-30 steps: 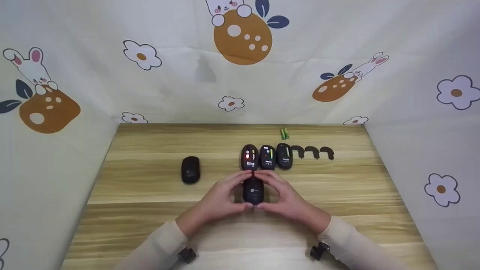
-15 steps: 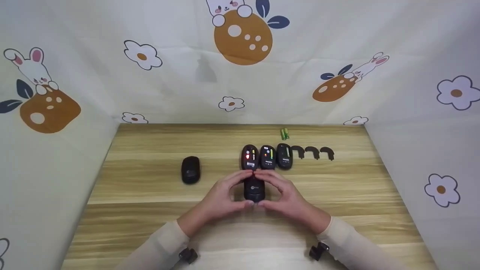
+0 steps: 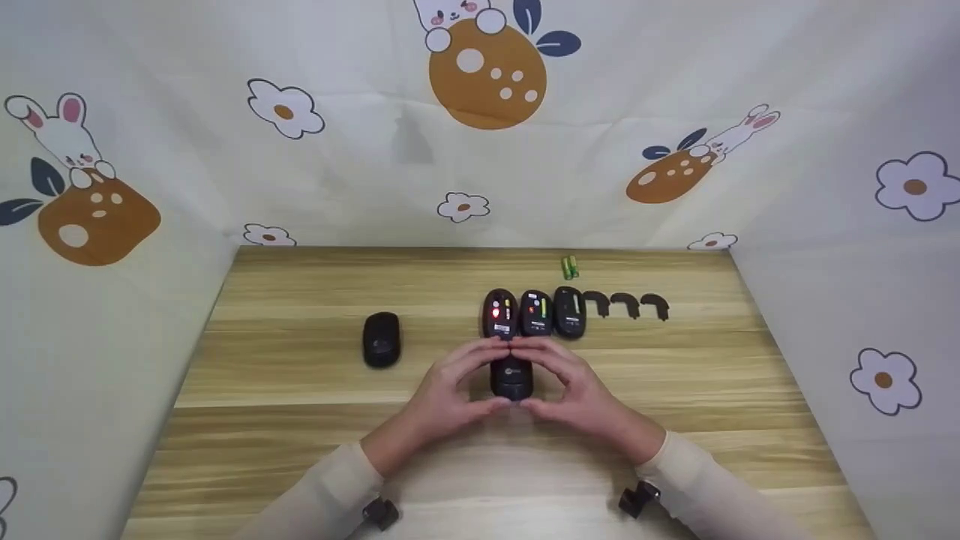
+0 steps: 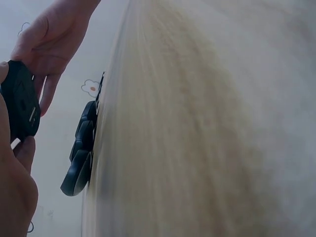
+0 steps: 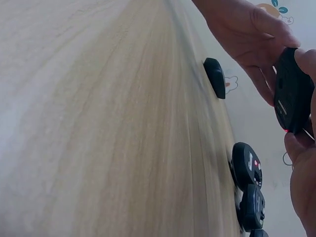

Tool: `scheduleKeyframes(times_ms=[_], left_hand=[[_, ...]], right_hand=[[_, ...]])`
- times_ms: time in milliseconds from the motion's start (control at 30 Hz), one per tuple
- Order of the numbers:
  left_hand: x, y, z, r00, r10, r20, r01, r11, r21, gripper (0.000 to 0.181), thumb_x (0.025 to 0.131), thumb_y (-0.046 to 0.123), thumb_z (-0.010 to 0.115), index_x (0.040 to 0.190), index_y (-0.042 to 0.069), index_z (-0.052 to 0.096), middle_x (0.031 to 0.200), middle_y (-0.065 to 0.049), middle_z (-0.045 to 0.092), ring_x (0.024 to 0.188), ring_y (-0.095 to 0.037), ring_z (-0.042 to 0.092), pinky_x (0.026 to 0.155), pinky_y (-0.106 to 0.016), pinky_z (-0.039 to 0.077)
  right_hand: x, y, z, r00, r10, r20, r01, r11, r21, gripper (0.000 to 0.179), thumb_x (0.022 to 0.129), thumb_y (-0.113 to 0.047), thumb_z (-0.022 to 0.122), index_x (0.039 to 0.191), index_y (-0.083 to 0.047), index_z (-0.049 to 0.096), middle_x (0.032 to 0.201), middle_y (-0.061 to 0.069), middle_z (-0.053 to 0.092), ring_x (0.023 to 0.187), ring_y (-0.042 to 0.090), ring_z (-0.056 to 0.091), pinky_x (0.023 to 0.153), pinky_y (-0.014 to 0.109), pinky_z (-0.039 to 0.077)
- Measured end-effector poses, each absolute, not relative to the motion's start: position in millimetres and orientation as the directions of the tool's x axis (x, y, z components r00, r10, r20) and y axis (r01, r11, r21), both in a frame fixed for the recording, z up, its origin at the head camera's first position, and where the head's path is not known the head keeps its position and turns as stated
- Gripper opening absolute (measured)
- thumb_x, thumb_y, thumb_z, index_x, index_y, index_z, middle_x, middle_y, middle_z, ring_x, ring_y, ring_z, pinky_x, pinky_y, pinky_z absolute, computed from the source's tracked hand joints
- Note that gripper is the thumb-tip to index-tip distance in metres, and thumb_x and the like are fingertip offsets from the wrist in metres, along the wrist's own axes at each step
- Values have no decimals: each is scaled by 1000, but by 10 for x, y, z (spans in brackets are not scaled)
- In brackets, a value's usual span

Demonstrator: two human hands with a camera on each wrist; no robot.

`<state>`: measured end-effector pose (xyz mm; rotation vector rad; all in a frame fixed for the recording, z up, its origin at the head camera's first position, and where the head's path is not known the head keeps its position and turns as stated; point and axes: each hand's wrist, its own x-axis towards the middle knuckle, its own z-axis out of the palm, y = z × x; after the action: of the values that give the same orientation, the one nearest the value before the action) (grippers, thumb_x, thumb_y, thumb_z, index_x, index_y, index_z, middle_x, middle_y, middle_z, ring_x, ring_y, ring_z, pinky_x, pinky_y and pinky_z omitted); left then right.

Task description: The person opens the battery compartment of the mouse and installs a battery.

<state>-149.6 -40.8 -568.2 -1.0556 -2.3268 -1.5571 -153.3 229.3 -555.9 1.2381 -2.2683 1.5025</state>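
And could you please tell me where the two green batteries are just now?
The green batteries lie right of centre in the head view, near the far edge of the table and just beyond the rightmost upturned mouse.

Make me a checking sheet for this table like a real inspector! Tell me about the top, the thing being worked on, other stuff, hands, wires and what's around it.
Surface: striped wood-look tabletop.
Job's things: black held mouse, lifted off the table, its logo side up.
Clutter: three upturned mice in a row; three curved dark pieces to their right; two green batteries behind; a lone black mouse on the left, right way up.
Grips: the person's left grip and right grip hold the mouse by its ends, with fingers far and thumbs near.
Cables: nothing seen.
Surroundings: pale cloth behind and at both sides, printed with bunnies, orange fruit and flowers.
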Motion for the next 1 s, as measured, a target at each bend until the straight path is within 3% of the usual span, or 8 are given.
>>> scheduleKeyframes(times_ms=[233, 533, 767, 1000], left_hand=[[-1522, -392, -5701, -699, 435, 568, 679, 155, 717, 57, 90, 24, 94, 142, 12, 73, 149, -14, 68, 140, -32, 63, 118, -44, 52], [-1544, -396, -5677, -697, 446, 562, 666, 112, 738, 60, 87, 9, 95, 142, 11, 73, 151, -11, 67, 139, -34, 64, 114, -39, 55], [-1523, -381, -5641, -732, 429, 529, 629, 128, 767, 59, 87, -1, 91, 142, 11, 73, 148, -12, 69, 138, -31, 65, 112, -36, 56], [-1505, -358, -5589, -764, 403, 503, 600, 159, 784, 54, 88, -3, 88, 138, 11, 75, 143, -3, 72, 135, -25, 67, 117, -38, 53]], right_hand=[[-1537, 2289, -5521, -624, -557, 548, -724, 146, -675, 73, 80, 11, 87, 148, -3, 66, 153, 23, 59, 142, 45, 57, 124, 44, 45], [-1531, 2300, -5551, -679, -515, 523, -671, 148, -726, 70, 81, 10, 88, 147, -2, 67, 152, 23, 60, 141, 43, 58, 120, 44, 49], [-1525, 2282, -5523, -690, -489, 533, -679, 182, -711, 60, 86, 2, 89, 143, -3, 70, 145, 20, 66, 136, 38, 63, 121, 42, 50], [-1541, 2258, -5525, -682, -466, 564, -685, 138, -715, 56, 87, 9, 82, 140, -3, 72, 137, 19, 71, 129, 35, 67, 117, 43, 55]])
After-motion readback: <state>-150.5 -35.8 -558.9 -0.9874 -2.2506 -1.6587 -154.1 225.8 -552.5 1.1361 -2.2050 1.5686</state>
